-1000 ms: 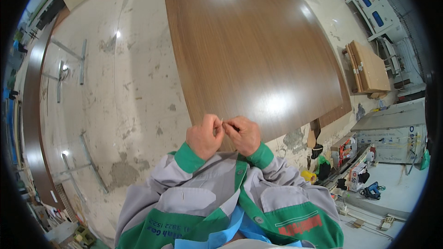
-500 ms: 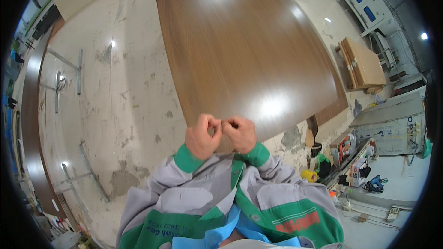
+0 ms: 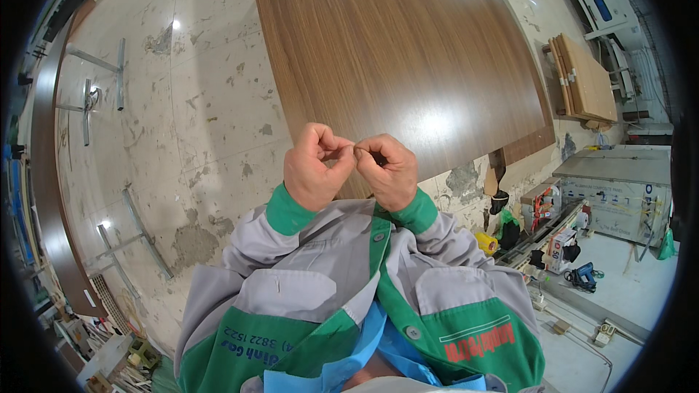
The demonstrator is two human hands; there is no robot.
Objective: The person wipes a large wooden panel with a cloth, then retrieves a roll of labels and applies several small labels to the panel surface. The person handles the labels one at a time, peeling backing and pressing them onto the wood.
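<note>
Both grips pinch together above brown panel [image 3: 408, 58].

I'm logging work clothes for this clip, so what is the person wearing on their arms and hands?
Both hands, left hand and right hand, are bare, with no gloves. The sleeves are grey with green knit cuffs, part of a grey and green work jacket.

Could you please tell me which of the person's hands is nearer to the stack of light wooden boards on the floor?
Right. The right hand lies on the stack of boards' side; the left hand is beyond it, farther away.
</note>
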